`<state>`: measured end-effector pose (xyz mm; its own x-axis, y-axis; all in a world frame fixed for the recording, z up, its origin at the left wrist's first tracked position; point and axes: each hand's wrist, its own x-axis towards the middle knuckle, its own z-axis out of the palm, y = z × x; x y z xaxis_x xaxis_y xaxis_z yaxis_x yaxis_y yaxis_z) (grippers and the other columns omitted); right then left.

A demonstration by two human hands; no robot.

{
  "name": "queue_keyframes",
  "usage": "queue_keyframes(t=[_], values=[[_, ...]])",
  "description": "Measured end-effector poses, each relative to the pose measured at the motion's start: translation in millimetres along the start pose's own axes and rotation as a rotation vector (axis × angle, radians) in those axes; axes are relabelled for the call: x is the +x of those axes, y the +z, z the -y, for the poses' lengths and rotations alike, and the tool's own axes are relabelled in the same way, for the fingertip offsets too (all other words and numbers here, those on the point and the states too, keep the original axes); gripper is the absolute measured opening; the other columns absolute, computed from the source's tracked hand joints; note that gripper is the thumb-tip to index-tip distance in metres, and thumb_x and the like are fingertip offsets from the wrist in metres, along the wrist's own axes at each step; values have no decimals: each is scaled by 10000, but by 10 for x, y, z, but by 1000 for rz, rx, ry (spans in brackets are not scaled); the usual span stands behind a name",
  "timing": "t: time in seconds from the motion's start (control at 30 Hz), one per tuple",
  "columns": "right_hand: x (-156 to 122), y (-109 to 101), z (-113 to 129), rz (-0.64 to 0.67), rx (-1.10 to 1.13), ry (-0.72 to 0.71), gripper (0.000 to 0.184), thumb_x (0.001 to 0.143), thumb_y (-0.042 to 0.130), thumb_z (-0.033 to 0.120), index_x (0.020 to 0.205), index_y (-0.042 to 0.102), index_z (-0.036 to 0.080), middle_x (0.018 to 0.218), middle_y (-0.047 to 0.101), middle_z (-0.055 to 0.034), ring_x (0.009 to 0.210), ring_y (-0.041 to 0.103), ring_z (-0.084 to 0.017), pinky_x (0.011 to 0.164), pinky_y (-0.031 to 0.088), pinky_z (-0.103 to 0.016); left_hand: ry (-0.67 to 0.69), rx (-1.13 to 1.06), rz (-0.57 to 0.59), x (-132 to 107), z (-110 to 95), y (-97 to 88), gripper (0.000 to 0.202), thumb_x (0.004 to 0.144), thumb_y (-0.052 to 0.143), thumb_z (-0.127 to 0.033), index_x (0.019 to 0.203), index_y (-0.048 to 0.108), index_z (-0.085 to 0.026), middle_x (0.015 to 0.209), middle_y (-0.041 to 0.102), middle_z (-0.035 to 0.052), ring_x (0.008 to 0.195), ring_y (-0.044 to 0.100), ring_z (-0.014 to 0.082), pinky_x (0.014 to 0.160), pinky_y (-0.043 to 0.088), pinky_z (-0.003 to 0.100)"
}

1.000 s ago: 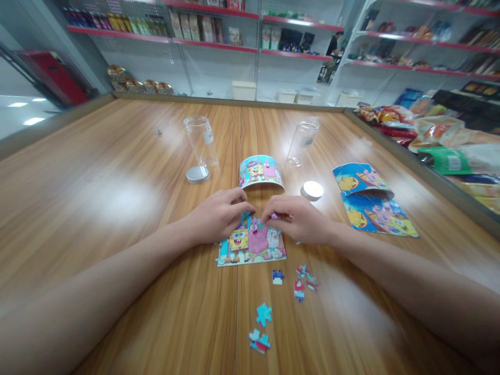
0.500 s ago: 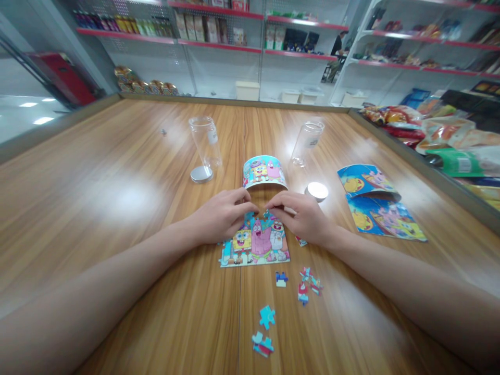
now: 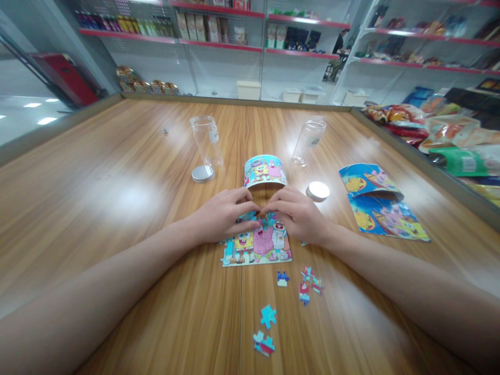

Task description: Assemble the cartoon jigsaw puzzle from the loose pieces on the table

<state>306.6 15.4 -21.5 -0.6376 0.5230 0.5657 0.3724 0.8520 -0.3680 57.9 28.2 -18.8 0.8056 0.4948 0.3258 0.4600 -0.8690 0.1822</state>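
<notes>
A partly built cartoon jigsaw puzzle lies on the wooden table in front of me. My left hand rests on its upper left part, fingers curled and pressed down on the pieces. My right hand lies on its upper right part, fingertips meeting the left hand's at the top edge. Whether a loose piece sits under the fingertips is hidden. Several loose puzzle pieces lie just below the puzzle, and more pieces lie nearer to me.
A curved picture card stands behind my hands. Two clear jars, an upright jar and a tilted jar, stand beyond it, each with a metal lid beside it. Printed sheets lie right; snack bags line the right edge.
My right hand has slid left and up over the puzzle's top until its fingertips meet the left hand's. The left hand has hardly moved.
</notes>
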Motion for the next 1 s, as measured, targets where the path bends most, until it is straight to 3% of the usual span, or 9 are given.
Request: queue_keyframes(t=[0.3, 0.57, 1.0], values=[[8, 37, 6, 1, -50, -33, 199, 946, 544, 137, 1080, 689, 163, 979, 699, -76, 900, 569, -199, 814, 493, -380, 9, 7, -12, 6, 6, -8, 387, 951, 551, -491, 1101, 667, -153, 1023, 588, 105, 918, 580, 196, 799, 501, 331], [-35, 13, -7, 11, -75, 35, 362, 832, 483, -3, 1092, 668, 167, 1010, 707, -62, 961, 591, -215, 873, 475, -396, 16, -2, -21, 8, -10, -5, 371, 951, 561, -472, 1109, 675, -157, 1021, 591, 100, 920, 582, 194, 804, 497, 329], [-16, -51, 93, -76, -31, 16, 411, 758, 450, -45, 1080, 579, 175, 951, 658, -47, 894, 560, -191, 813, 476, -341, -8, -10, 12, -1, -11, -14, 340, 972, 532, -437, 1123, 668, -165, 1042, 581, 102, 942, 580, 200, 823, 501, 343]])
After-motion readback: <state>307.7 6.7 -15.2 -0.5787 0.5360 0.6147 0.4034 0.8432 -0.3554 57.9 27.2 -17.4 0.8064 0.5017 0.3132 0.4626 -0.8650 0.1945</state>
